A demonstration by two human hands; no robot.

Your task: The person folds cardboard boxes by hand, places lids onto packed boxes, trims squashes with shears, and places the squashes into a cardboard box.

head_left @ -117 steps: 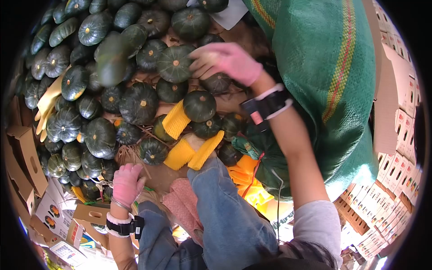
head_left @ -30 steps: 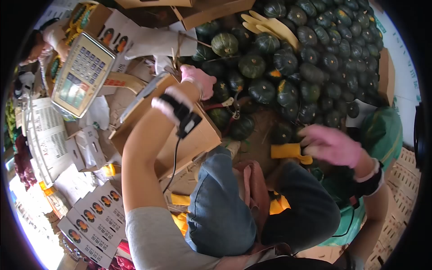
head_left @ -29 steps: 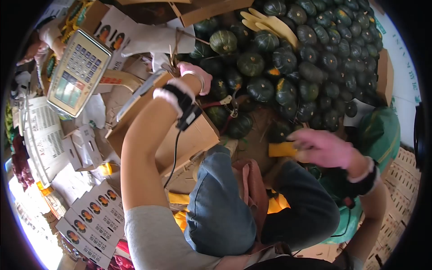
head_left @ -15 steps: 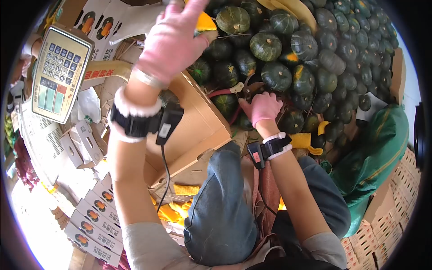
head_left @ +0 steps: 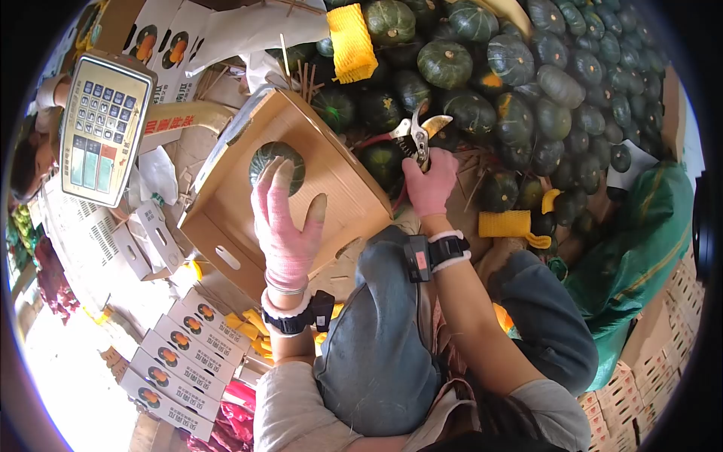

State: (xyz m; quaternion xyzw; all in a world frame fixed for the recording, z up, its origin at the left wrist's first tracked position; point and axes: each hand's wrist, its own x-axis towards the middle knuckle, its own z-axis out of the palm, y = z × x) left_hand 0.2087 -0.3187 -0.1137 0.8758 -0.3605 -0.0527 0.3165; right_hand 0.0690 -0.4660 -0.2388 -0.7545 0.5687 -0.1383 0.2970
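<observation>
My left hand (head_left: 282, 218), in a pink glove, reaches into an open cardboard box (head_left: 343, 169) with its fingers apart. Its fingertips lie over a dark green squash (head_left: 277, 167) inside the box. In my right hand (head_left: 433, 181), also gloved in pink, is a pair of pruning shears (head_left: 418, 135), blades spread and pointing away from me. The shears are above the edge of a heap of green squashes (head_left: 444, 64). A yellow foam net sleeve (head_left: 351, 44) lies at the near left of the heap.
A scale (head_left: 105, 128) with a keypad stands at left. Flattened printed cartons (head_left: 177, 350) lie lower left. Another yellow sleeve (head_left: 512, 226) is beside my right forearm, with a green sack (head_left: 633, 264) farther right. Part of another person (head_left: 38, 143) shows at the left edge.
My left hand has come down from the heap's edge into the box, over the squash. My right hand has taken hold of the shears and lifted them. The yellow sleeve now shows at the top.
</observation>
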